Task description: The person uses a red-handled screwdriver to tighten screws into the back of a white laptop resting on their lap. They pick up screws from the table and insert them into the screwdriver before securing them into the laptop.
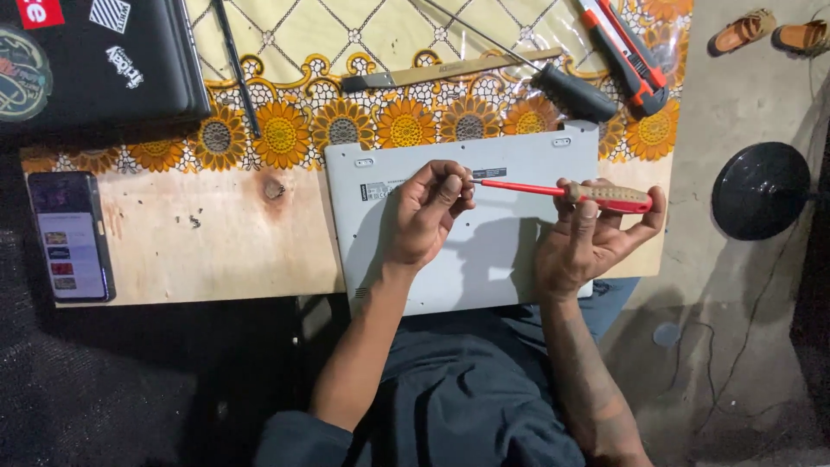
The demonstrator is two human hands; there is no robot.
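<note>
A light grey laptop [406,157] lies upside down on a wooden board, its underside facing up. My right hand [588,238] holds a screwdriver [605,196] with a red shaft and red-and-tan handle, lying level and pointing left. My left hand [428,212] has its fingers pinched together at the screwdriver's tip, above the laptop's middle. Whether something small sits between those fingers cannot be told.
A black laptop with stickers [95,56] lies at the top left, a lit smartphone [69,235] at the left edge. A metal ruler [450,71], a black-handled screwdriver [571,91] and an orange-and-black tool [627,52] lie on a sunflower-patterned cloth [285,130]. A round black base [761,190] and sandals [774,33] are on the floor.
</note>
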